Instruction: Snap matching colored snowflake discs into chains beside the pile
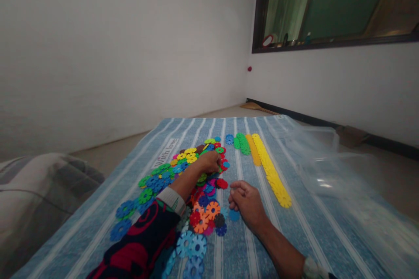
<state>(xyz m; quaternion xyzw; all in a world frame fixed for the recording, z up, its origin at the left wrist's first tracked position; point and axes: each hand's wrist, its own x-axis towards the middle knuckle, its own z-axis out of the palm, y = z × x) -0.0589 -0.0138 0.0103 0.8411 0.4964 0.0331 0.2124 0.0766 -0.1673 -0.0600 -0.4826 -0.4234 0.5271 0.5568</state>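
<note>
Over a loose pile of notched plastic discs [178,168] in many colours, my left hand [211,161] reaches down with its fingers bent together. Its fingertips are hidden, so anything in them does not show. My right hand [247,202] hovers or rests low at the pile's right side, fingers curled inward; I cannot see what lies inside them. A blue disc [234,215] lies beside its fingers, and a red disc [222,183] is just to the left. Right of the pile, overlapping discs form a long yellow row [271,170], a shorter orange row [253,150] and a green group [242,144].
A blue disc [229,139] lies left of the green group. Clear plastic containers [322,174] stand along the table's right side. A striped cloth [262,235] covers the table. A fabric-covered shape [42,200] is at the left, and a broom [258,107] lies on the floor behind.
</note>
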